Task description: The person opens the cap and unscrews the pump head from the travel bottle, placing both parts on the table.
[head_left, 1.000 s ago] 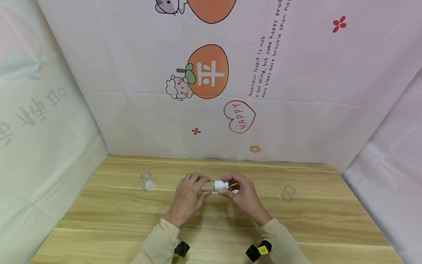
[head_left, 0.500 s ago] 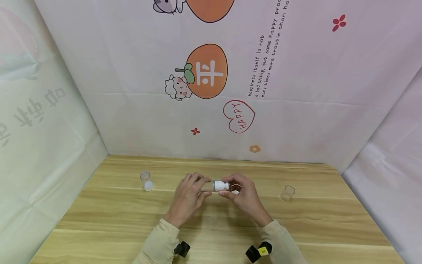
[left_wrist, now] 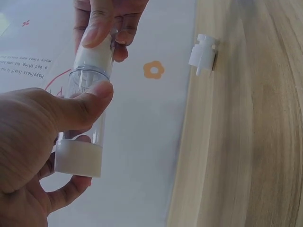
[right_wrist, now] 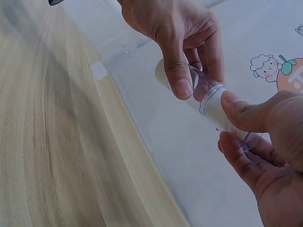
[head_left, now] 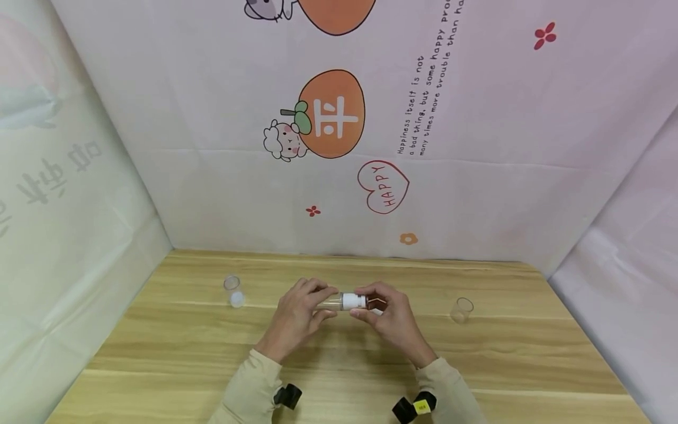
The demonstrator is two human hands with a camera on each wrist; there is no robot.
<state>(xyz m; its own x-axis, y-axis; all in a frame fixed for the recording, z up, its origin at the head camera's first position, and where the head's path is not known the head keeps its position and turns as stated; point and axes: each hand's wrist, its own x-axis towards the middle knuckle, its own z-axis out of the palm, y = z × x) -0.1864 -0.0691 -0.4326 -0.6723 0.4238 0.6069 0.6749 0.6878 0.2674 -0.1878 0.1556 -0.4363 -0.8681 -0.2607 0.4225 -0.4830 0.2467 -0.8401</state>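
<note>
Both hands hold a clear cylindrical bottle sideways above the table. Its body is see-through, with a white base at the left-hand end and a white collar section at the other. My left hand grips the clear body, thumb along the near side. With thumb and fingers, my right hand pinches the white end, covering its tip; a clear rim shows between those fingers in the right wrist view. A small white pump head with a thin stem lies on the table beyond the hands.
A clear cup-like cap stands on the wooden table at the right. At the left is a clear cylinder with a white round end. Printed cloth walls enclose the back and sides.
The head view has shifted slightly. My left hand and the bottle have edged a little left, while my right hand keeps nearly the same place and grip.
</note>
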